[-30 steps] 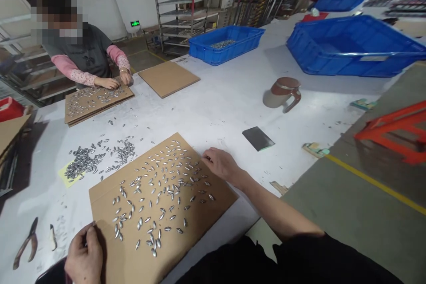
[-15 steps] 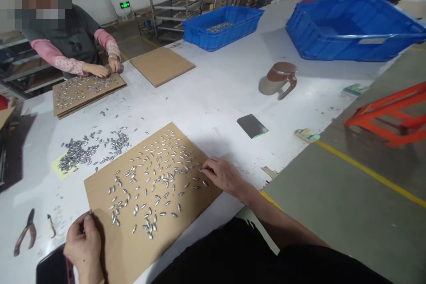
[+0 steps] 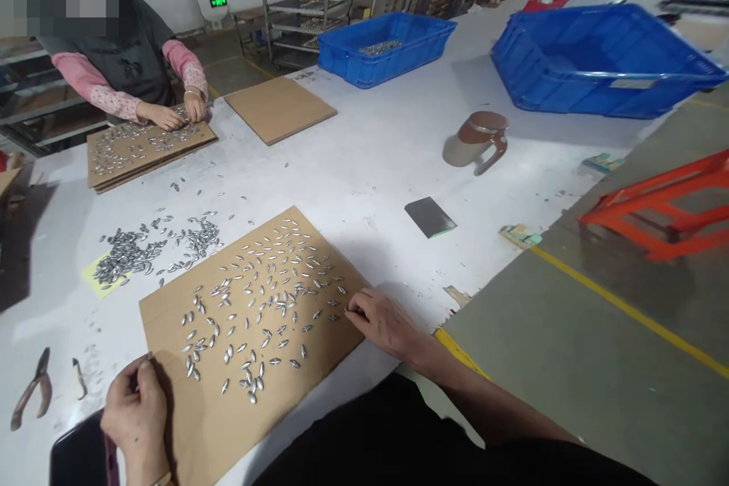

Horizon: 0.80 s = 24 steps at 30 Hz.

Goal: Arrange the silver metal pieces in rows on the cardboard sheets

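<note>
A cardboard sheet [image 3: 210, 425] lies on the table in front of me, with many small spindle-shaped silvery metal pieces [image 3: 283, 311] spread over it. My right hand [image 3: 384, 323] is at the sheet's right edge, thumb and fingers pinched at a small metal piece, mostly hidden by the fingertips. At the sheet's left edge is my left hand [image 3: 137, 410], fingers curled and thumb pressed to the forefinger. A tiny grey tip shows there, too small to make out. Beyond the sheet a loose pile of metal pieces [image 3: 122, 254] lies partly on yellow paper.
Pliers [image 3: 34, 391], a small pointed tool [image 3: 78, 378] and a phone [image 3: 77, 452] lie at left. A dark pad [image 3: 430, 217] and a brown lidded mug [image 3: 481, 138] stand right. Blue bins [image 3: 364, 68] sit behind. A co-worker's hands [image 3: 171, 118] work over stacked cardboard.
My right hand has slid slightly toward me along the sheet's right edge. The left hand keeps its pinch. The whole view has shifted a little.
</note>
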Available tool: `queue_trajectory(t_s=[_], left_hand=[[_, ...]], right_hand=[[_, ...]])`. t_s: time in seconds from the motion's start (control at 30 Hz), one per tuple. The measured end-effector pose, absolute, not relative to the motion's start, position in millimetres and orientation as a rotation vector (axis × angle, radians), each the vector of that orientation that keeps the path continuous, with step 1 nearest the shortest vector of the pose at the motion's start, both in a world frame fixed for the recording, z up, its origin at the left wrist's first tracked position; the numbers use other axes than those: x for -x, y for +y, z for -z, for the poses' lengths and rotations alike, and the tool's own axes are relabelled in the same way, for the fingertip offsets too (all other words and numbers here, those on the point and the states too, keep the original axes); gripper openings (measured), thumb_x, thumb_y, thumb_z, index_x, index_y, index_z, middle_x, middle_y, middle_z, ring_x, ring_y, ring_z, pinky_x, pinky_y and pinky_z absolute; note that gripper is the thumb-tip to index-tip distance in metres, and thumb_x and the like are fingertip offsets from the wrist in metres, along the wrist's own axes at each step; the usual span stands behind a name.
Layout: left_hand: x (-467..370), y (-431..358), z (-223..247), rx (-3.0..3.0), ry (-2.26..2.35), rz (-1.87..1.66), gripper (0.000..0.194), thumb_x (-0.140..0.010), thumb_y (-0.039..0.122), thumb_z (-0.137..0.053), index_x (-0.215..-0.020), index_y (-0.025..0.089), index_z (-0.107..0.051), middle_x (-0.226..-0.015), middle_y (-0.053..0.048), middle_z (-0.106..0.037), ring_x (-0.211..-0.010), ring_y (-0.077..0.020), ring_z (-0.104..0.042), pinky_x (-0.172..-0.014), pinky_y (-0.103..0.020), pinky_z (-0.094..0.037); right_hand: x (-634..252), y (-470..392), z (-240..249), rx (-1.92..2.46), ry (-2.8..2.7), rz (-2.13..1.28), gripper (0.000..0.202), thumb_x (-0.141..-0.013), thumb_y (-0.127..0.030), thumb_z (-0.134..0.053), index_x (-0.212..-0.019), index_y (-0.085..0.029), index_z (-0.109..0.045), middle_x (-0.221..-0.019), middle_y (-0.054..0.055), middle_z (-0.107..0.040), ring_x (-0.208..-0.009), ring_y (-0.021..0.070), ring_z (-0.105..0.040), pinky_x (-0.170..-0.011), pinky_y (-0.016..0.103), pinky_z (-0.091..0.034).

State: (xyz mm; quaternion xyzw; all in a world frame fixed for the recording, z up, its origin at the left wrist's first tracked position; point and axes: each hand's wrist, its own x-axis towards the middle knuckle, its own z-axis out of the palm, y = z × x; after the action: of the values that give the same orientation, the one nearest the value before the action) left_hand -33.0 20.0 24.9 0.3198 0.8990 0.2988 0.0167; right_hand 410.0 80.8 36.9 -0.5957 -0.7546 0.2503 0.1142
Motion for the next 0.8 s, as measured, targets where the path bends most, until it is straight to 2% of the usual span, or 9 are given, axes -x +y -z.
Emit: queue_trajectory(t_s=[0.13, 0.3, 0.43, 0.57, 0.8], left_hand=[[35.4, 18.7, -22.5, -0.990, 2.788, -0.920, 0.034, -0.080, 0.050, -0.056, -0.095, 0.023, -0.072, -0.087, -0.007, -0.070, -0.090, -0.0290, -0.065, -0.091, -0.046, -0.051], [36.7, 17.8, -22.4, -0.934, 2.779, -0.930, 0.032, -0.080, 0.049, -0.058, -0.095, 0.024, -0.073, -0.087, -0.006, -0.071, -0.091, -0.0295, -0.066, -0.090, -0.046, -0.051], [32.7, 16.7, -25.6, -0.964, 2.755, -0.937, 0.033, -0.081, 0.047, -0.056, -0.096, 0.022, -0.073, -0.091, -0.008, -0.073, -0.094, -0.0291, -0.067, -0.092, -0.045, -0.051], [27.0, 15.8, -28.2, -1.004, 2.753, -0.962, 0.033, -0.083, 0.045, -0.054, -0.096, 0.020, -0.072, -0.093, -0.009, -0.074, -0.096, -0.0280, -0.068, -0.090, -0.042, -0.052], [24.3, 13.2, -28.7, -1.048, 2.745, -1.014, 0.031, -0.083, 0.044, -0.055, -0.094, 0.020, -0.071, -0.092, -0.008, -0.074, -0.093, -0.0264, -0.068, -0.088, -0.039, -0.052]], right_hand=[[-411.6, 85.9, -28.4, 1.743, -2.165, -0.689, 0.008, -0.092, -0.019, -0.060, -0.087, -0.021, -0.067, -0.090, 0.003, -0.070, -0.081, 0.0170, -0.066, -0.071, 0.028, -0.045], [-423.7, 102.9, -29.1, 1.870, -2.127, -0.555, 0.009, -0.092, -0.023, -0.059, -0.087, -0.022, -0.067, -0.091, 0.004, -0.070, -0.082, 0.0185, -0.066, -0.072, 0.029, -0.046], [-429.8, 107.1, -34.8, 1.856, -2.173, -0.596, 0.007, -0.093, -0.025, -0.061, -0.090, -0.021, -0.066, -0.094, 0.004, -0.070, -0.084, 0.0197, -0.067, -0.072, 0.030, -0.047], [-418.2, 111.9, -46.1, 1.672, -2.217, -0.593, 0.010, -0.097, -0.025, -0.057, -0.098, -0.022, -0.067, -0.099, 0.005, -0.069, -0.083, 0.0185, -0.066, -0.072, 0.030, -0.048], [-355.3, 127.7, -57.1, 1.256, -2.602, -0.586, 0.019, -0.102, -0.022, -0.053, -0.095, -0.021, -0.070, -0.096, 0.006, -0.068, -0.085, 0.0183, -0.064, -0.079, 0.030, -0.047]])
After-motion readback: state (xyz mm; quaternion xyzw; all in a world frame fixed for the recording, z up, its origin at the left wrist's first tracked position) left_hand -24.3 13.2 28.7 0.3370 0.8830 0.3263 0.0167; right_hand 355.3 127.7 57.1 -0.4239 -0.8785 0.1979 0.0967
